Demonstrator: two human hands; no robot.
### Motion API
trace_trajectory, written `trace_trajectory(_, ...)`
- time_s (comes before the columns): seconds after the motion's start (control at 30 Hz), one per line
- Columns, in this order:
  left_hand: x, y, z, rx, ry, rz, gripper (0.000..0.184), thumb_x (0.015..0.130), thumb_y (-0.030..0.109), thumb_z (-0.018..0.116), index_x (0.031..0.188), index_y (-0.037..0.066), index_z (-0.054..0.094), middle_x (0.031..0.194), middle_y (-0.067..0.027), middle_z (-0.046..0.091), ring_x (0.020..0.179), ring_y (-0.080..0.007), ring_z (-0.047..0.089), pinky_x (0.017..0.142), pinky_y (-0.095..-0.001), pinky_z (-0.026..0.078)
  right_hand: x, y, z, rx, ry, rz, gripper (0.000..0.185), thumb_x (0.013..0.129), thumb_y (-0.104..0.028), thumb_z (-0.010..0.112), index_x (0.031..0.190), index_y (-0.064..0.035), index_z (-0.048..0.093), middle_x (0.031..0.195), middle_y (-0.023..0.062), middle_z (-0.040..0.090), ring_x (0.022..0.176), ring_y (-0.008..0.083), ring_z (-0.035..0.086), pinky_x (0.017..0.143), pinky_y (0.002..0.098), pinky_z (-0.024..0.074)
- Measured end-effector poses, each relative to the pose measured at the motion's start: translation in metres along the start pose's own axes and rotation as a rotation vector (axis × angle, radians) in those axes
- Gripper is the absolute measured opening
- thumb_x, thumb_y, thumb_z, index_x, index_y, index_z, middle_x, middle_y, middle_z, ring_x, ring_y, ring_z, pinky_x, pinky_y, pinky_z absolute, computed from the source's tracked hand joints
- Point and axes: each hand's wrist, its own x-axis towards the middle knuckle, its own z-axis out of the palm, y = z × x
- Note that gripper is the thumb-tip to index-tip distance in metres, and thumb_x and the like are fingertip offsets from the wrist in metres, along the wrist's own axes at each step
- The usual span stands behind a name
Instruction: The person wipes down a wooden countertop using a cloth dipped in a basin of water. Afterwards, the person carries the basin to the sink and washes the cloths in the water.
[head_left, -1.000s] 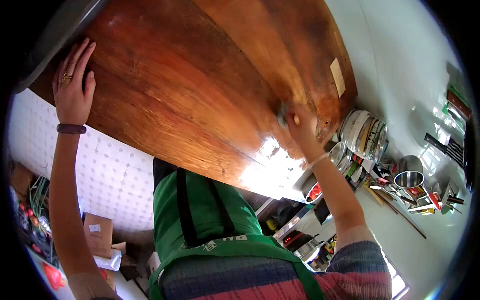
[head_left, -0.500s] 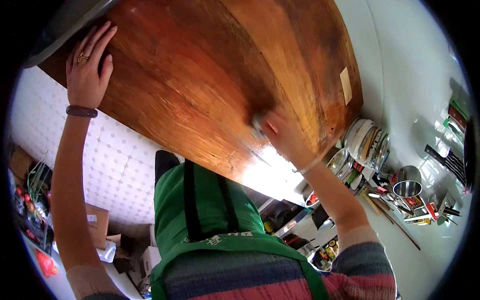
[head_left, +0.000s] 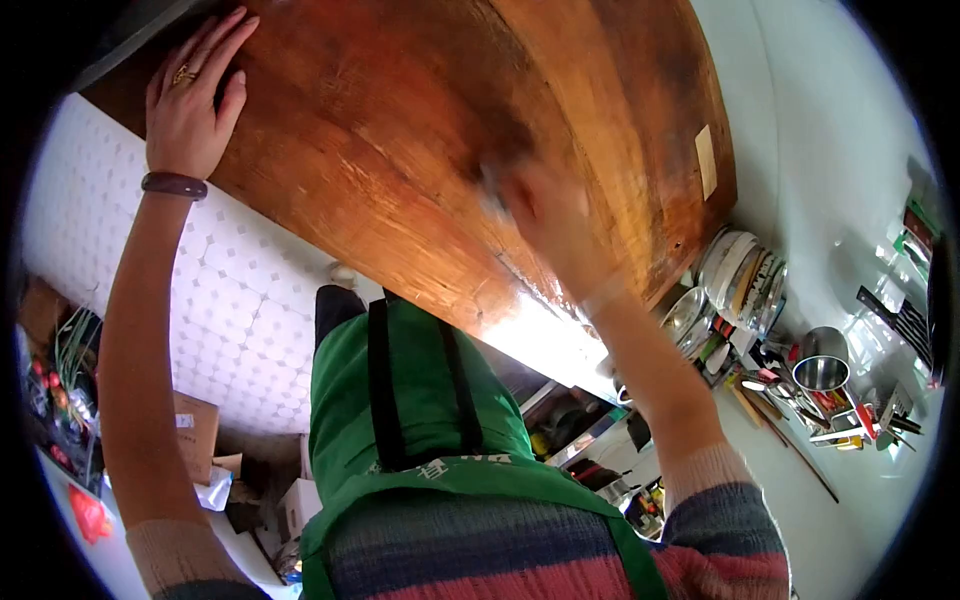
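A big brown wooden board (head_left: pixel 400 190), glossy with streaked grain, fills the upper middle of the head view. My left hand (head_left: pixel 192 115) lies flat near its upper left edge, fingers stretched out, holding nothing. Over the board's middle, my right hand (head_left: pixel 548 215) is smeared by motion but its fingers are curled round a small grey scrubber-like pad (head_left: pixel 492 188). The pad seems pressed against the wood; its exact kind is blurred. Bright light glares off the board's near edge below that hand.
Stacked plates (head_left: pixel 742 280), a metal pot (head_left: pixel 822 358) and several utensils (head_left: pixel 790 395) stand at the right. A pale paper strip (head_left: pixel 706 162) is on the board. Cardboard boxes (head_left: pixel 195 430) and a red bag (head_left: pixel 90 515) sit at lower left, beside the tiled floor (head_left: pixel 235 300).
My right hand has slid up and slightly left over the board with the grey pad. My left hand still rests on the wood. The whole view has shifted a little.
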Motion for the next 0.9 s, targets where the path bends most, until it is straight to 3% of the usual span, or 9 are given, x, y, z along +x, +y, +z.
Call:
trace_trajectory(0.07,0.001,0.005,-0.005,-0.029,-0.001,-0.017,0.046,0.095,0.022,0.046,0.140,0.028,0.040,0.145,0.0063,0.039,0.133,-0.0208,0.037,0.112,-0.0444,0.027,0.080,-0.033,0.008,0.180,0.271,-0.261,0.012,0.079,-0.016,0.066,0.082,-0.0064,0.060,0.082,0.0161,0.058,0.074,0.0381,0.057,0.062,0.0457,0.0478)
trace_trajectory(0.27,0.004,0.012,-0.011,-0.046,-0.005,-0.062,0.052,0.092,0.018,0.048,0.142,0.029,0.037,0.146,0.0079,0.038,0.133,-0.0194,0.037,0.111,-0.0451,0.026,-0.085,0.050,-0.022,-0.041,0.157,0.115,0.013,0.076,-0.005,0.070,0.088,-0.0094,0.066,0.091,0.0121,0.063,0.083,0.0286,0.065,0.071,0.0376,0.0529)
trace_trajectory(0.37,0.005,0.010,-0.012,-0.056,-0.035,-0.078,0.052,0.091,0.016,0.050,0.141,0.028,0.039,0.146,0.0075,0.038,0.133,-0.0194,0.037,0.111,-0.0456,0.026,-0.054,0.045,-0.022,-0.033,0.082,0.272,0.018,0.074,-0.001,0.070,0.090,-0.0102,0.066,0.089,0.0124,0.064,0.083,0.0279,0.065,0.071,0.0387,0.0531)
trace_trajectory(0.43,0.006,0.011,-0.011,-0.063,-0.002,-0.066,0.049,0.089,0.016,0.051,0.137,0.026,0.044,0.142,0.0073,0.043,0.130,-0.0182,0.040,0.109,-0.0428,0.029,0.046,0.023,-0.008,0.022,0.284,-0.061,0.010,0.078,-0.003,0.066,0.087,-0.0070,0.064,0.080,0.0116,0.061,0.069,0.0246,0.062,0.059,0.0325,0.0504)
trace_trajectory(0.47,0.008,0.010,-0.014,-0.061,0.023,-0.054,0.048,0.088,0.016,0.052,0.135,0.025,0.047,0.140,0.0073,0.045,0.129,-0.0175,0.042,0.108,-0.0413,0.031,0.094,-0.006,-0.009,0.045,0.243,0.023,0.009,0.080,-0.006,0.064,0.088,-0.0076,0.065,0.081,0.0109,0.062,0.069,0.0237,0.062,0.060,0.0324,0.0502)
trace_trajectory(0.53,0.010,0.012,-0.018,-0.071,0.010,-0.060,0.048,0.088,0.016,0.052,0.135,0.024,0.047,0.140,0.0067,0.045,0.129,-0.0177,0.042,0.108,-0.0415,0.030,0.147,-0.028,-0.005,0.125,0.284,-0.109,0.008,0.080,-0.007,0.065,0.088,-0.0080,0.065,0.081,0.0101,0.062,0.070,0.0234,0.063,0.061,0.0321,0.0500)
trace_trajectory(0.73,0.010,0.015,-0.022,-0.079,-0.112,-0.113,0.055,0.087,0.014,0.049,0.140,0.024,0.041,0.146,0.0042,0.039,0.133,-0.0224,0.037,0.111,-0.0466,0.025,-0.072,0.100,-0.033,0.077,0.265,0.234,0.018,0.077,0.000,0.064,0.094,-0.0072,0.067,0.083,0.0119,0.063,0.076,0.0220,0.065,0.066,0.0338,0.0522)
trace_trajectory(0.83,0.009,0.012,-0.019,-0.038,-0.111,-0.091,0.055,0.088,0.014,0.049,0.141,0.025,0.040,0.146,0.0048,0.038,0.133,-0.0229,0.036,0.112,-0.0471,0.024,-0.016,0.103,-0.047,-0.117,0.247,0.362,0.015,0.077,-0.001,0.064,0.091,-0.0044,0.065,0.088,0.0131,0.063,0.079,0.0240,0.065,0.067,0.0362,0.0523)
trace_trajectory(0.9,0.011,0.009,-0.016,-0.031,-0.112,-0.078,0.052,0.089,0.015,0.049,0.140,0.024,0.042,0.145,0.0045,0.039,0.134,-0.0217,0.035,0.112,-0.0471,0.024,0.100,0.082,-0.055,-0.048,0.419,0.107,0.012,0.078,-0.006,0.064,0.089,-0.0027,0.063,0.089,0.0137,0.063,0.079,0.0342,0.061,0.070,0.0382,0.0511)
